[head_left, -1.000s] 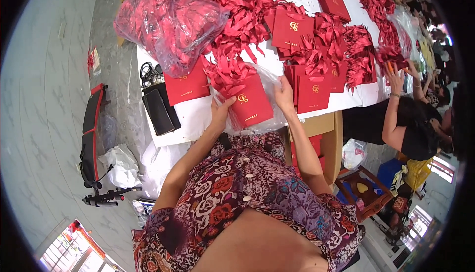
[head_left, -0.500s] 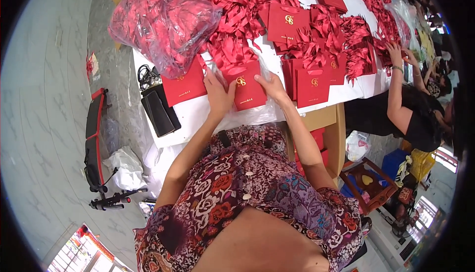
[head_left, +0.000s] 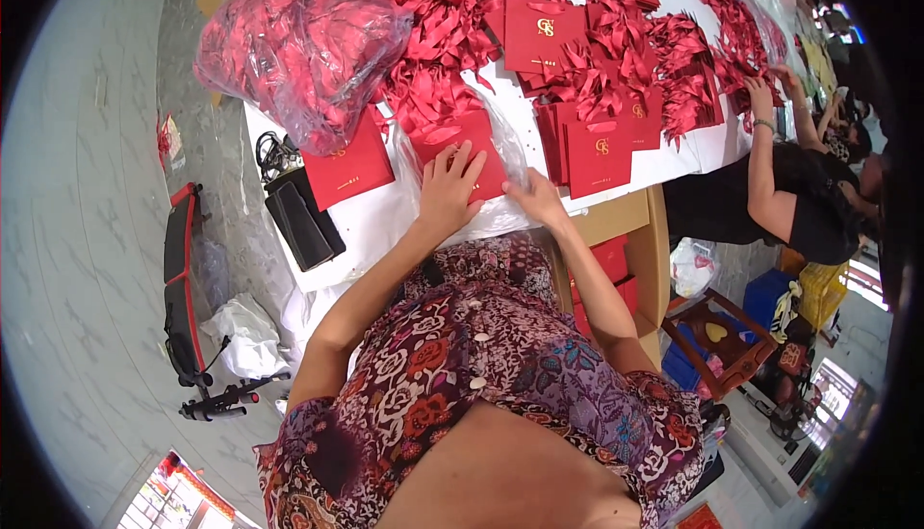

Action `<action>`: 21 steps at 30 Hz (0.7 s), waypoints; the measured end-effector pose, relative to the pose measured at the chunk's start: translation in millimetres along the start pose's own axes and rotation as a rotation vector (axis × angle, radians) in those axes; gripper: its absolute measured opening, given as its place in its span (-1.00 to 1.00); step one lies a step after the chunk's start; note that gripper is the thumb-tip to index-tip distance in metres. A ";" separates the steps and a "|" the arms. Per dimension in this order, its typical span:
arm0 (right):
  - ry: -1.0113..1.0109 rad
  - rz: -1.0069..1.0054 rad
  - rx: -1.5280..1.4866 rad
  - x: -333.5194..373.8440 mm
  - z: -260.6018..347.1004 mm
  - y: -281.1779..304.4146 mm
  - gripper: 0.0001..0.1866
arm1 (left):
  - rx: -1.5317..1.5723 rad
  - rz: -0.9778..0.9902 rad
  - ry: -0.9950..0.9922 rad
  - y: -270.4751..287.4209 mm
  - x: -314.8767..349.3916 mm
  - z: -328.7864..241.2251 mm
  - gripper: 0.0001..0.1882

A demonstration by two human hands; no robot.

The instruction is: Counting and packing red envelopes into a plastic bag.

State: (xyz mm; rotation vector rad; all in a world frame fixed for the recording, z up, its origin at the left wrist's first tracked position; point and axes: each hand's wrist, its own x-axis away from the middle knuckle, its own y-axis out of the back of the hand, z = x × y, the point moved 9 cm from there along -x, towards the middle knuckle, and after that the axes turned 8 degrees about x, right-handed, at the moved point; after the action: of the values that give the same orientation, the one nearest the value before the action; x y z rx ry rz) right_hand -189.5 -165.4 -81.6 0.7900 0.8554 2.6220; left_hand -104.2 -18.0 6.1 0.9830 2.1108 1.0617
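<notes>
In front of me a red paper gift bag (head_left: pixel 460 131) with gold print and red ribbon handles lies on a clear plastic bag (head_left: pixel 508 140) at the table's near edge. My left hand (head_left: pixel 450 187) rests flat on the gift bag's lower part, fingers spread, covering much of its print. At the gift bag's lower right corner, my right hand (head_left: pixel 537 200) has thumb and fingers at the plastic bag's edge and appears to grip it; the fingertips are partly hidden. A second red gift bag (head_left: pixel 354 165) lies to the left.
A plastic sack of red ribbon (head_left: pixel 298 57) bulges at the left, above a black pouch (head_left: pixel 300 223). Stacked gift bags (head_left: pixel 599 161) stand right, over a cardboard box (head_left: pixel 653 259) beside me. A co-worker's arm (head_left: pixel 765 158) reaches across the table's right side.
My left hand has moved from the gift bag's left edge onto its front. My right hand has slid down the right side to the lower corner. The view has shifted slightly.
</notes>
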 end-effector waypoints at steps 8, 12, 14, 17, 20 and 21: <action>-0.217 -0.060 -0.587 25.4 -33.8 -0.1 -0.79 | -0.042 0.040 0.028 -9.2 -6.8 -1.5 -0.08; -0.203 -0.171 -0.544 22.8 -32.0 12.5 -0.79 | -0.107 0.082 0.029 -13.2 -10.7 -5.5 -0.10; -0.181 -0.075 -0.330 19.1 -25.4 21.9 -0.69 | -0.085 0.084 0.036 -12.2 -12.2 -7.4 -0.13; -0.038 -0.118 0.048 19.2 16.4 43.6 -0.50 | -0.090 0.079 0.038 -13.1 -8.7 -5.3 -0.15; 0.119 -0.332 0.077 1.7 61.9 63.7 -0.33 | -0.118 0.074 0.033 -12.9 -8.0 -5.5 -0.15; 0.124 -0.331 0.079 -12.5 66.6 58.7 -0.33 | -0.117 0.076 0.035 -12.1 -8.4 -6.1 -0.14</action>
State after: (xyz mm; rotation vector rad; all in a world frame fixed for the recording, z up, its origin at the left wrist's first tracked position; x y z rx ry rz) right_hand -146.1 -186.1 -6.0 0.4600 1.0308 2.3736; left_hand -108.3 -32.3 0.5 1.0012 2.0276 1.2340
